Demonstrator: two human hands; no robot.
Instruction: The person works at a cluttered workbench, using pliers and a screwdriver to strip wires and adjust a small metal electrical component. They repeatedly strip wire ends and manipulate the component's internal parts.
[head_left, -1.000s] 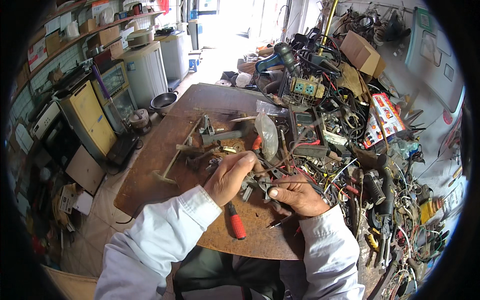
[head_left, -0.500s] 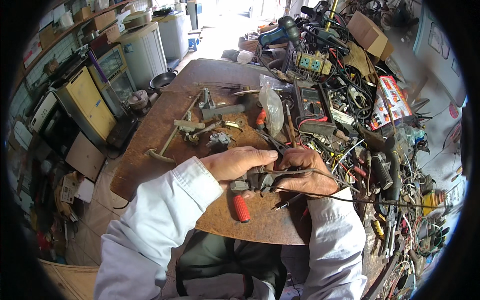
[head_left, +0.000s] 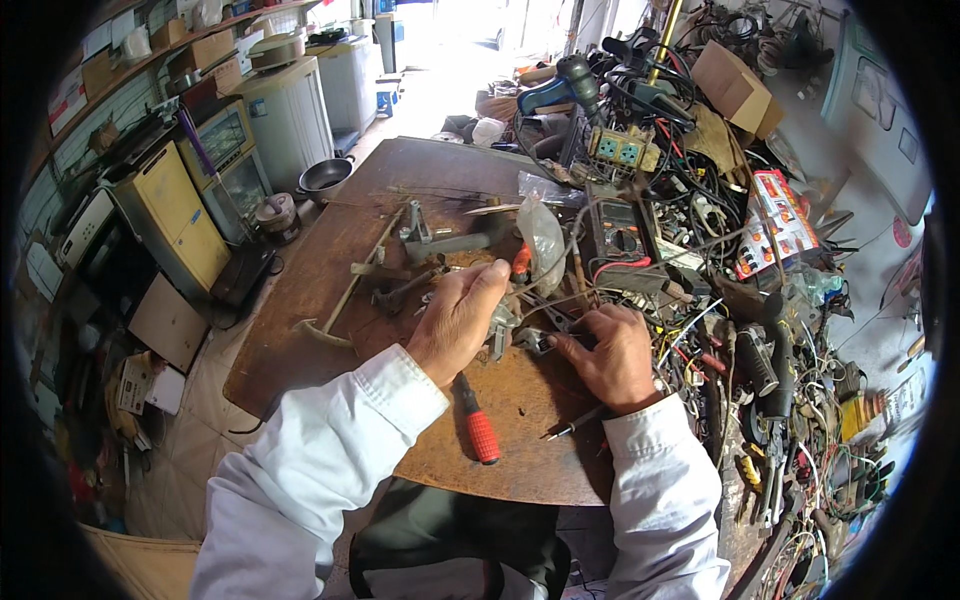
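My left hand (head_left: 458,322) is raised over the worn wooden table, thumb and fingers closed on a grey metal part (head_left: 500,332) that hangs beside the fingers. A thin dark cable (head_left: 650,268) loops from that part toward the right. My right hand (head_left: 612,352) is low over the table, fingers curled, thumb against a small shiny metal piece (head_left: 535,341). Pliers (head_left: 556,318) lie partly under its fingertips. A screwdriver with a red ribbed handle (head_left: 481,434) lies in front of my left hand. A thin pointed probe (head_left: 575,424) lies near my right wrist.
Metal rods and fittings (head_left: 362,285) lie at the table's left. A clear plastic bag (head_left: 541,240) and a multimeter (head_left: 620,232) stand farther back. Tangled wires and tools (head_left: 770,420) crowd the right side. A black pan (head_left: 326,175) sits beyond the table's left edge.
My hands have moved apart. The left rose with its metal part and the cable, which now loops higher; the right moved slightly away. More of the screwdriver shows.
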